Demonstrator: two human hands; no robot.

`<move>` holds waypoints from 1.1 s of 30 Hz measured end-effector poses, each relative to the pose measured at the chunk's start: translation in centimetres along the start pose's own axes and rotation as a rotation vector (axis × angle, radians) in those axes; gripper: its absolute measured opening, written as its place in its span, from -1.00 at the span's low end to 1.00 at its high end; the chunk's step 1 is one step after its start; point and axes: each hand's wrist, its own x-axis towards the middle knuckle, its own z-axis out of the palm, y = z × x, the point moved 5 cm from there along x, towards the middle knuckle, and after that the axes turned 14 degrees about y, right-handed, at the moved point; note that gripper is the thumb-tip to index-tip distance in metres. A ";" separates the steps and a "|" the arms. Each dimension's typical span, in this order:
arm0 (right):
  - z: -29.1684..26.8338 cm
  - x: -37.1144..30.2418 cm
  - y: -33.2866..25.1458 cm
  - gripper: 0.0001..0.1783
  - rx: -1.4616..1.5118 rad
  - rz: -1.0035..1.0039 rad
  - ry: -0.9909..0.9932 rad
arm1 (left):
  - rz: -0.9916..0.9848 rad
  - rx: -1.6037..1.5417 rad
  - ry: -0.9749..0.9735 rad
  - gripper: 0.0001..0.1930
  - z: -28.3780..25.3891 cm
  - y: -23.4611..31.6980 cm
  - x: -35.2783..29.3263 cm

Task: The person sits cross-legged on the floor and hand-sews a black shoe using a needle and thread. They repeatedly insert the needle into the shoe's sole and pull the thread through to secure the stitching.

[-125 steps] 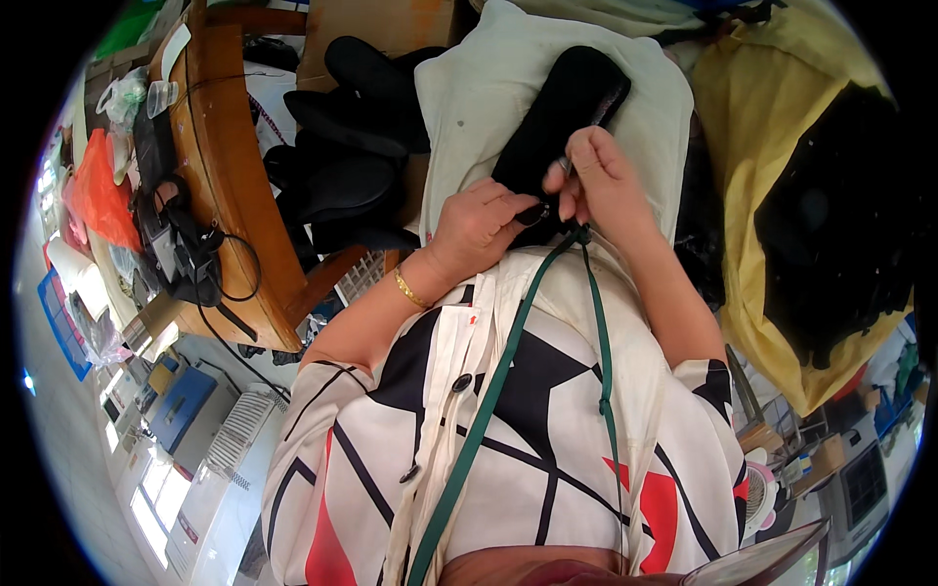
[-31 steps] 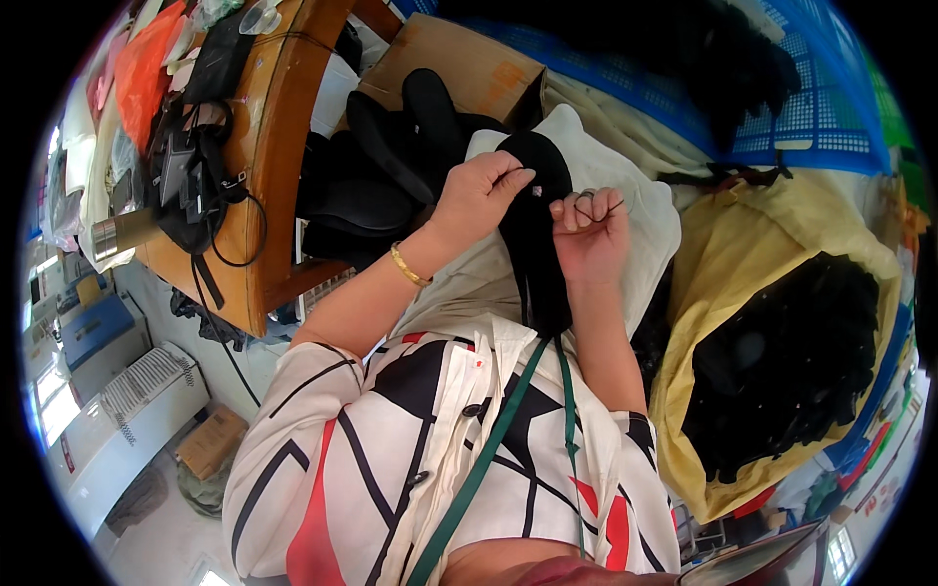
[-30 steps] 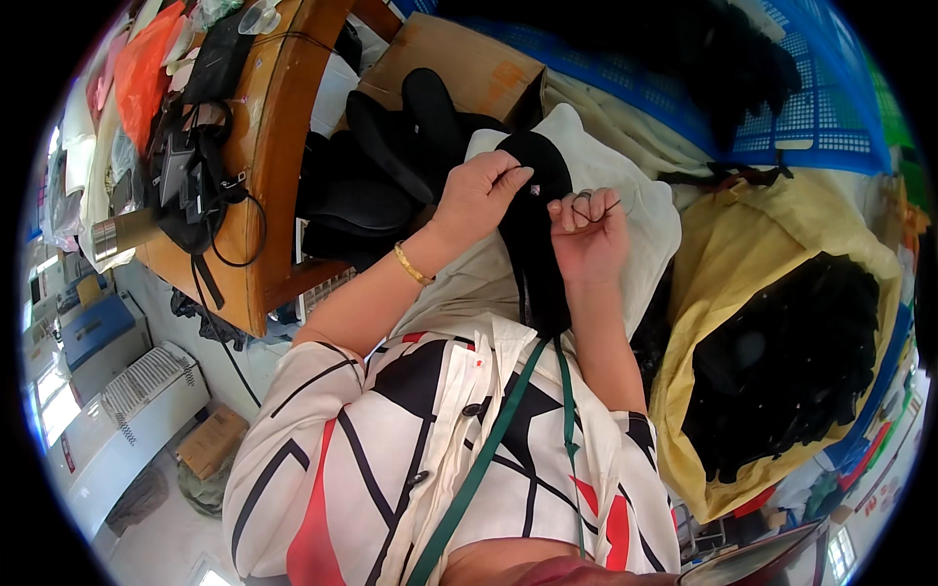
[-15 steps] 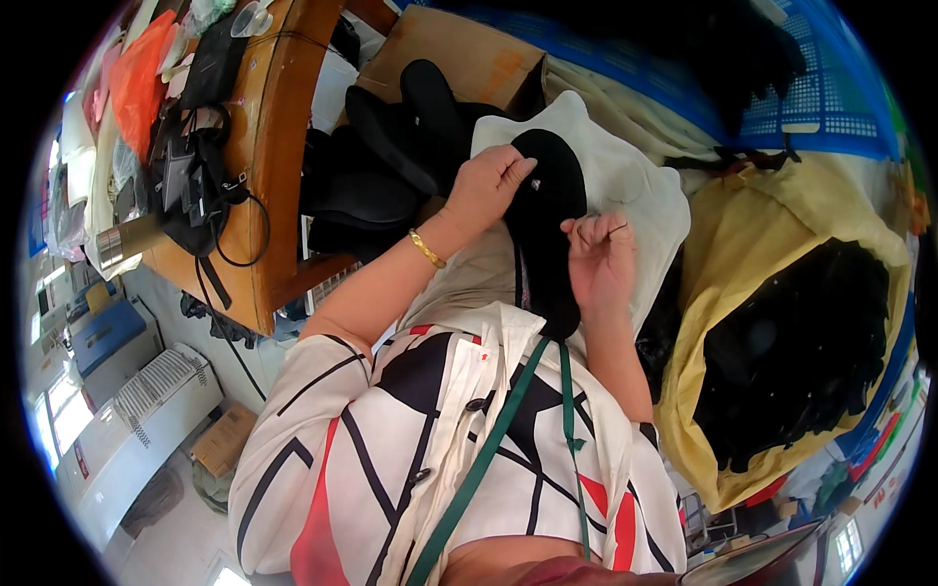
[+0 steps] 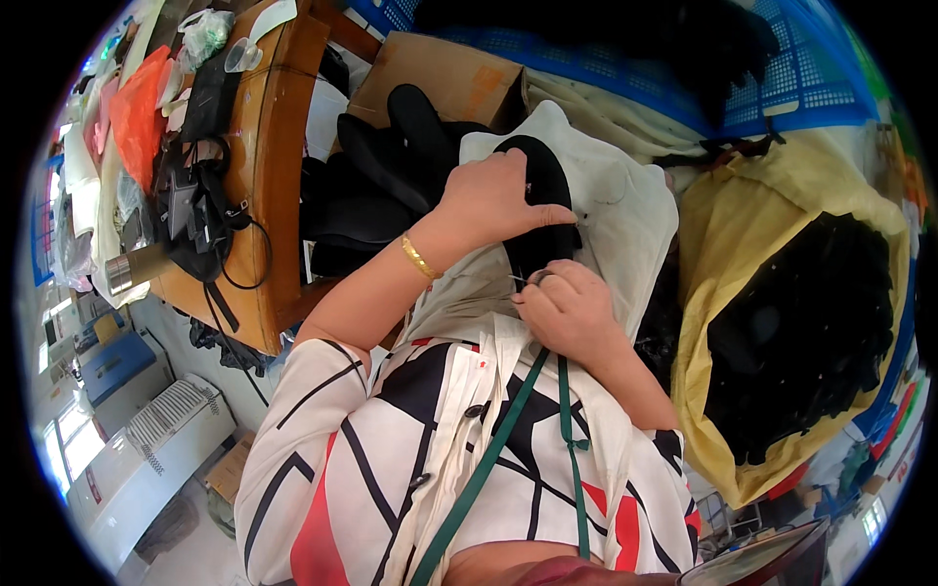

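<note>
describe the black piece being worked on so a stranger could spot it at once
Find the white cloth between the wooden table and the yellow sack. On it lies a long, round-ended black piece. Unlike the black heap to its left, it has the left hand across it.

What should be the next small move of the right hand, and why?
Perhaps guide the thin metal tool slowly to the black shoe-shaped piece: the right hand holds it close by, and the left hand lies across the piece, seemingly steadying it.
</note>
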 end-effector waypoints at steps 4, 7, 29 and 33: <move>0.4 -0.3 -0.4 -0.75 0.083 0.083 -0.142 | 0.085 0.208 0.020 -0.44 0.9 0.5 1.3; -1.4 -0.1 0.6 -0.77 0.116 0.270 -0.154 | 0.051 0.125 0.112 -0.52 1.7 -1.0 0.9; 4.9 -1.8 9.8 -0.85 0.342 1.199 -0.201 | -0.643 -0.861 0.080 -0.85 4.1 -6.2 -2.1; 5.3 -2.0 10.3 -0.84 0.302 1.159 -0.221 | -0.624 -0.853 0.084 -0.84 4.4 -6.5 -2.1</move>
